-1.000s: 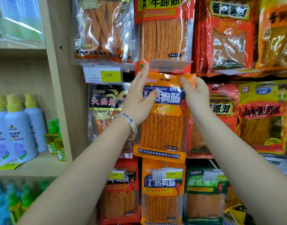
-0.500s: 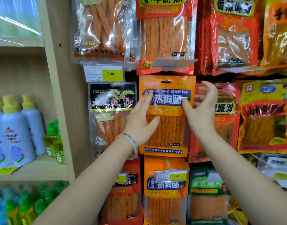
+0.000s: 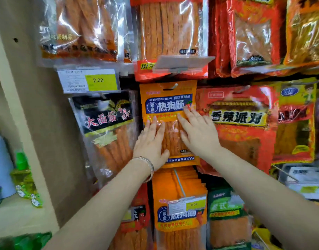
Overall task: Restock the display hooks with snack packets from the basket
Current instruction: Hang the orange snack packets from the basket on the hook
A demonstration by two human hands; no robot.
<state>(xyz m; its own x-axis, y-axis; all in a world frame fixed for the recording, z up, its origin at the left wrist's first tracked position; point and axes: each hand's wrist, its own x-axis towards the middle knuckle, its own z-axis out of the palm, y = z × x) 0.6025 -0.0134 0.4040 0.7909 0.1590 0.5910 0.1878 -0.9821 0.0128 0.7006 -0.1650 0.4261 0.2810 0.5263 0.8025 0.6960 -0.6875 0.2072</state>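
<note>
Orange film, blue label: snack packet (image 3: 167, 105) hung by its top slot on a metal hook (image 3: 173, 86), middle row of the display wall. Flat on the lower left of its clear window, left hand (image 3: 151, 143), fingers straight and pointing up, silver bracelet (image 3: 148, 165) at the wrist. Just beside it on the right half, right hand (image 3: 198, 136), fingers likewise straight, tips reaching the lower edge of the blue label. Narrow gap between the two hands; nothing gripped or pinched by either, only pressed.

Directly above, tall clear packet of orange strips (image 3: 169, 33) with an upturned clear tag holder (image 3: 180, 64) across its foot. Directly below, thick stack of matching orange packets (image 3: 178, 219) on a long hook rod (image 3: 178, 181), small price label (image 3: 186, 204) at the rod's end. To the left, touching the packet's edge, black-headed packet (image 3: 104, 120) of orange sticks, and over it a yellow price tag (image 3: 90, 81) reading 2.00. To the right, red packet (image 3: 241, 123) with a yellow banner, partly behind the right hand. Lower right, green packet (image 3: 225, 213).

Further left, pale wooden upright (image 3: 28, 105) closing off the display, then a shelf with a pale blue bottle (image 3: 1, 165) and a green-capped bottle (image 3: 21, 159).
</note>
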